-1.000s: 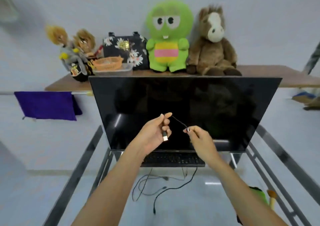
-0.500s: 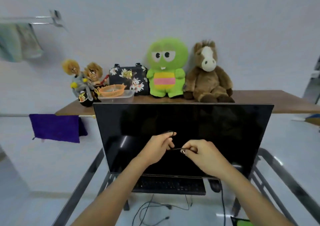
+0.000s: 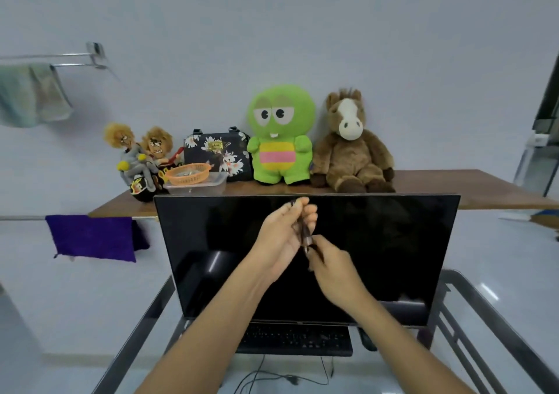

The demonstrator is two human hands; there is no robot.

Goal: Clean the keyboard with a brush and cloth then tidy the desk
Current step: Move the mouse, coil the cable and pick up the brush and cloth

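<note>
My left hand (image 3: 286, 233) and my right hand (image 3: 331, 265) are raised in front of the black monitor (image 3: 393, 242). Both pinch a thin black cable (image 3: 302, 231), bunched into a small bundle between the fingers. The black keyboard (image 3: 295, 339) lies on the glass desk (image 3: 496, 309) below the monitor, partly hidden by my forearms. A dark mouse (image 3: 367, 340) sits just right of the keyboard. A purple cloth (image 3: 93, 237) hangs on a rail at the left. No brush is in view.
A wooden shelf (image 3: 453, 185) behind the monitor carries a green plush toy (image 3: 279, 135), a brown plush horse (image 3: 351, 142), a floral bag (image 3: 217, 154), two dolls (image 3: 139, 154) and an orange basket (image 3: 187, 174). Loose cables (image 3: 272, 377) trail under the desk.
My view has tilted up, so the monitor and shelf sit lower in frame. My hands came together and gathered the stretched cable into a bundle in my left hand.
</note>
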